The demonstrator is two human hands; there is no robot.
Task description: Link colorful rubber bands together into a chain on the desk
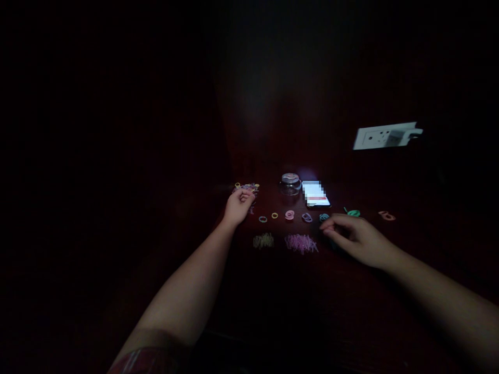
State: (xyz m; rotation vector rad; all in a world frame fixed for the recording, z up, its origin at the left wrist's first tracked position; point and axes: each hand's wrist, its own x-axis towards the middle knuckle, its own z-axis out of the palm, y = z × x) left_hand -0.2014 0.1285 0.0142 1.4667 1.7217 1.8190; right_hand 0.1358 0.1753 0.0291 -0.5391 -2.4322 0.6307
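Observation:
My left hand (pixel 240 205) is at the near side of a mixed pile of small coloured elastic bands (pixel 246 188), with its fingers curled in. Whether a band is between them is too dark to tell. My right hand (pixel 356 238) hovers low at the right, thumb and fingertips drawn together beside a teal bundle of bands (pixel 323 217). Anything in that pinch is hidden. Between the hands lie a yellow ring (pixel 275 215), a pink bundle (pixel 289 215) and a purple bundle (pixel 307 217). Nearer me are a pale yellowish pile (pixel 264 240) and a pink-purple pile (pixel 301 243) of thin bands.
A clear lidded jar (pixel 290 185) stands at the back, beside a lit phone (pixel 316 194). Green bands (pixel 353 213) and an orange bundle (pixel 386 215) lie to the right on the dark table. A wall socket (pixel 385 136) holds a plug. The surroundings are very dark.

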